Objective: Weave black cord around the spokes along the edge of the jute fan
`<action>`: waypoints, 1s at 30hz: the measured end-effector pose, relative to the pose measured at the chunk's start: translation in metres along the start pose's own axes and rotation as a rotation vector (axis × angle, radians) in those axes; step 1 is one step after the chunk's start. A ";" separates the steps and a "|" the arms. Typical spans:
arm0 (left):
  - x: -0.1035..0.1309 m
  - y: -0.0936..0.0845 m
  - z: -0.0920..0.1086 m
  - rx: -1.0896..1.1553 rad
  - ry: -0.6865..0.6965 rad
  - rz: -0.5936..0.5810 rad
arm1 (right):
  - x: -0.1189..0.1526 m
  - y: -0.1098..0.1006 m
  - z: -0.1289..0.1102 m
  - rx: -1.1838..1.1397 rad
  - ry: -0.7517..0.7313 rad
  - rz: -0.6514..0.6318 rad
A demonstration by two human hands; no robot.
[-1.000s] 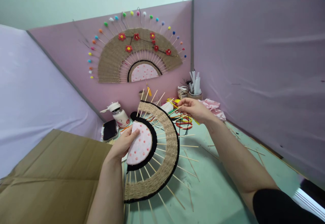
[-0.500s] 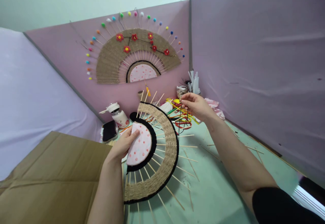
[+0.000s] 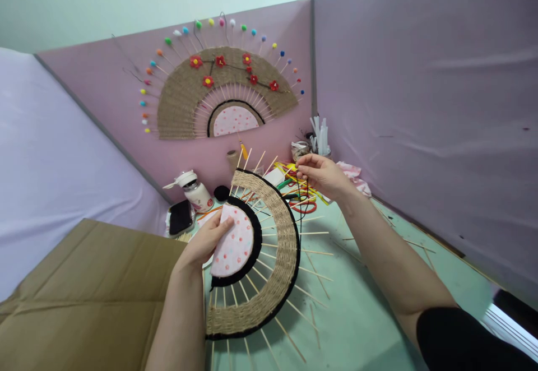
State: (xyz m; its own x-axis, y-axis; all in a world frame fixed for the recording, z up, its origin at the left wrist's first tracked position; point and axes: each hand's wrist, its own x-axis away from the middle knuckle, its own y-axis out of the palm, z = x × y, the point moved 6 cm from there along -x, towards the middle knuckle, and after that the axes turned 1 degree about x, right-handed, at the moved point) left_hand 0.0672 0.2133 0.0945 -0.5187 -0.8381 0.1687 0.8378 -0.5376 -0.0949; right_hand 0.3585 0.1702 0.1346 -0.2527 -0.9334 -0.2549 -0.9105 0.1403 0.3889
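My left hand [image 3: 207,240] grips a half-round woven fan [image 3: 282,247] by its pink dotted centre, thumb on the front face. The fan has thin wooden sticks spreading out from a black inner band, a tan woven twine band and a black outer edge. Its straight side faces left, and it is held above the table. Beyond the fan's upper right edge, my right hand [image 3: 317,174] is pinched on a black cord [image 3: 301,205], which hangs in a loop and runs down to the fan's black edge. The fingertips partly hide the cord.
A finished fan [image 3: 179,99] with red flowers and pompoms hangs on the pink panel. A white-lidded jar [image 3: 198,191] and a black phone-like object [image 3: 181,217] stand behind my left hand. Brown cardboard [image 3: 88,281] lies left. Red-handled scissors [image 3: 305,207] and loose sticks lie on the green table [image 3: 361,315].
The fan has turned slightly and shifted a little to the right in my left hand. My right hand stays nearly in place, still pinching the cord.
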 end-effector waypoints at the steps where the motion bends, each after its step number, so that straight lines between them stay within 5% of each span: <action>1: 0.000 0.001 0.001 -0.005 0.006 -0.008 | 0.000 0.001 0.003 -0.025 0.044 -0.013; 11: 0.001 0.016 0.000 -0.096 0.020 -0.140 | 0.002 0.028 0.041 -0.153 0.308 -0.145; 20: 0.004 0.033 -0.011 0.046 -0.053 -0.157 | -0.004 0.009 0.015 -0.176 0.152 -0.070; 26: 0.028 0.055 -0.032 0.201 -0.156 -0.165 | 0.001 0.008 0.006 -0.165 0.132 -0.066; 30: 0.049 0.052 -0.057 0.291 -0.174 -0.122 | 0.004 0.012 0.009 -0.113 0.133 -0.072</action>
State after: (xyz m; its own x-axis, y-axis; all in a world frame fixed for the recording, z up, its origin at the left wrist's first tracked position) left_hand 0.0760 0.1389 0.0422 -0.6018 -0.7278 0.3288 0.7981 -0.5628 0.2150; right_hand 0.3438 0.1715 0.1300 -0.1358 -0.9761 -0.1696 -0.8802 0.0403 0.4730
